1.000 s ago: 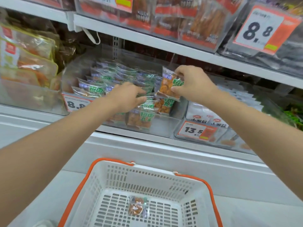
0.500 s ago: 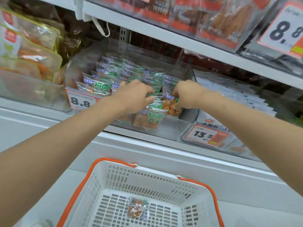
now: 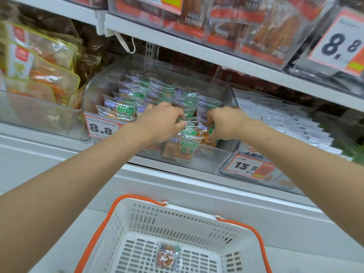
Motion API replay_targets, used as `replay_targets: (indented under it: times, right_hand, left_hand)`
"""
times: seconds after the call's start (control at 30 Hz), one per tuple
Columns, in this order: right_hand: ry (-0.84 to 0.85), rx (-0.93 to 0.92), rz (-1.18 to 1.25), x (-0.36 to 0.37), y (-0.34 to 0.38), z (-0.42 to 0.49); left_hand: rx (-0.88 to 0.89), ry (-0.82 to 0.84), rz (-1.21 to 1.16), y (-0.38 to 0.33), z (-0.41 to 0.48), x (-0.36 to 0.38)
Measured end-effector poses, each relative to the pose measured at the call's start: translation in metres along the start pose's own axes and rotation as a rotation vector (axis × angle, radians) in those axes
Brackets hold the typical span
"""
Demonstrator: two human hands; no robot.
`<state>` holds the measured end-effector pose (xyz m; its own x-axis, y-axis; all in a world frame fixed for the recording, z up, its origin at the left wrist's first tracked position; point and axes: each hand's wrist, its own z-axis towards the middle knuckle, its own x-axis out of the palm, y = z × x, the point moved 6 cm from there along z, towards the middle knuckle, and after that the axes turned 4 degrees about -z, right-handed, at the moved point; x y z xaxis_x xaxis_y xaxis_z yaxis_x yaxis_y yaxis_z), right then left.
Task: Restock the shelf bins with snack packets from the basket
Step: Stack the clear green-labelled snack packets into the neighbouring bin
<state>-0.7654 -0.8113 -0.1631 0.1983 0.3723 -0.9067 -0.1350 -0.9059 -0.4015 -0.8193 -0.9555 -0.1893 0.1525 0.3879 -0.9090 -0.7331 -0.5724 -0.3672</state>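
One clear plastic shelf bin [image 3: 208,163] holds green-labelled snack packets [image 3: 126,110], too crowded to count. The left hand [image 3: 163,123] pinches one packet's top; the right hand [image 3: 226,123] curls round another near the bin's front right corner. One lone packet [image 3: 167,257] lies mid-floor in one white slotted basket [image 3: 141,219].

The upper shelf [image 3: 197,53] is overhanging the clear bin [image 3: 206,162], leaving a gap above its open top. Green-labelled snack packets [image 3: 126,109] are crowding the bin's back and left, while the left hand [image 3: 159,123] and right hand [image 3: 226,123] are filling its front middle. Bare floor is showing behind the low front wall at the right corner. Below, the white basket [image 3: 177,219] is standing open-topped, a single packet [image 3: 167,257] lying on its floor
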Motion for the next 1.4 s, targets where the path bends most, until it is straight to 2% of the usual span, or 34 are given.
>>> replay_targets:
  times: [0.1, 0.17, 0.23, 0.4, 0.5, 0.6, 0.67, 0.77, 0.93, 1.07, 1.17, 1.3, 1.4]
  right_hand:
    - [-0.034, 0.002, -0.06, 0.002, 0.001, -0.002]
    - [-0.043, 0.001, -0.007, 0.0, 0.0, -0.004]
    - [-0.09, 0.0, 0.098, -0.006, -0.001, -0.009]
    - [-0.522, -0.004, 0.439, -0.03, 0.007, -0.064]
    - [-0.584, 0.0, 0.621, -0.018, 0.022, -0.104]
    - [-0.465, 0.037, 0.74, 0.026, 0.041, -0.132]
    - [-0.31, 0.086, 0.785, 0.068, 0.058, -0.147]
    - [-0.046, 0.133, 0.846, 0.148, 0.087, -0.165]
    - [0.527, -0.107, 0.67, 0.275, 0.148, -0.184]
    - [0.808, -0.096, 0.771, 0.356, 0.193, -0.207]
    - [0.888, -0.084, 0.836, 0.401, 0.227, -0.22]
    - [0.801, -0.061, 0.819, 0.43, 0.249, -0.229]
    - [0.806, -0.039, 0.772, 0.436, 0.249, -0.229]
  left_hand:
    - [0.001, 0.007, -0.009, 0.0, 0.0, 0.0]
    - [-0.003, -0.005, -0.002, -0.002, -0.001, -0.001]
    - [-0.002, -0.089, 0.008, -0.005, -0.003, -0.007]
    - [0.053, -0.491, -0.083, -0.035, -0.035, -0.038]
    - [-0.019, -0.427, -0.229, -0.052, -0.056, -0.032]
    - [-0.132, -0.281, -0.303, -0.061, -0.076, 0.0]
    - [-0.173, -0.162, -0.254, -0.063, -0.09, 0.028]
    - [-0.249, 0.104, -0.203, -0.055, -0.112, 0.083]
    - [-0.321, 0.518, -0.173, -0.035, -0.155, 0.181]
    - [-0.267, 0.685, -0.052, -0.029, -0.174, 0.226]
    - [-0.258, 0.775, -0.027, -0.025, -0.18, 0.241]
    - [-0.297, 0.816, 0.003, -0.012, -0.188, 0.246]
    - [-0.329, 0.819, -0.005, -0.004, -0.189, 0.247]
